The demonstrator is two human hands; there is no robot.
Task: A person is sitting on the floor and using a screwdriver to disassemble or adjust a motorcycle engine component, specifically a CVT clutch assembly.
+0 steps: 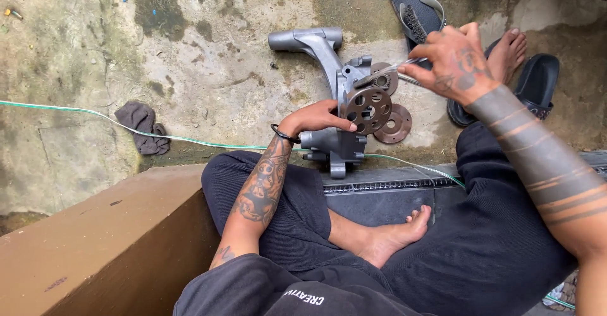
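Head view: the left hand (pixel 316 117) is stretched forward from a bent, tattooed forearm, palm down, its fingers closed on the rim of a rusty holed disc (pixel 367 109). The disc is held upright against a grey metal casting (pixel 338 95) that lies on the concrete floor (pixel 208 69), just past the step edge. The right hand (pixel 455 60) is raised to the right, knuckles up, and is closed round a thin metal tool (pixel 392 69); the tool's tip is laid against the top of the casting, just above the disc. A second rusty disc (pixel 392 124) is seen flat on the floor, touching the casting's right side. A smaller round part behind the tool tip is partly hidden. A grey rag (pixel 143 126) lies well to the left, near a green cord (pixel 190 141) that runs across the floor and under the casting. Black sandals (pixel 537 79) are placed at the right, one under a bare foot (pixel 509 50). Crossed legs in dark trousers (pixel 480 240) fill the near side.
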